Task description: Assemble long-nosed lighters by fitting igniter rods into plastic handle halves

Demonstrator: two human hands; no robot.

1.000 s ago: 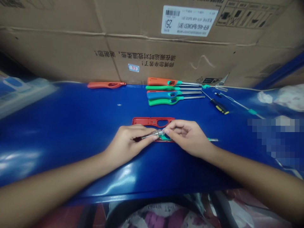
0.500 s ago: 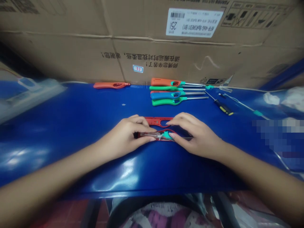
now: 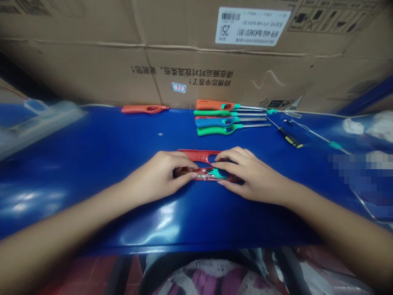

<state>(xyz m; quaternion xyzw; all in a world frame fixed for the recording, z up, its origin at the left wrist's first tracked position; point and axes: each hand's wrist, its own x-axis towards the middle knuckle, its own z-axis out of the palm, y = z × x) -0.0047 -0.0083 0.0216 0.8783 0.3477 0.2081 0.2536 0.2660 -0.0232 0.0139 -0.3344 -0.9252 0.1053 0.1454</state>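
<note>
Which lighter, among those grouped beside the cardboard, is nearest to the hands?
The front green lighter, nearest the left hand and right hand. A blue one lies directly behind it; the other green lighter is farther back, beside the orange one.

Cardboard (image 3: 184,59) bearing a white label (image 3: 253,26) backs the blue table (image 3: 92,151).

Both forearms are bare and reach inward from the lower corners of the head view, the left forearm (image 3: 73,217) slanting up rightward, the right forearm (image 3: 334,229) up leftward. The left hand (image 3: 164,172) has its fingers curled, the thumb stretched just below them in a pinch. The right hand (image 3: 251,178) faces it, knuckles bent, index finger and thumb set slightly wider. The two hands stay apart.
</note>
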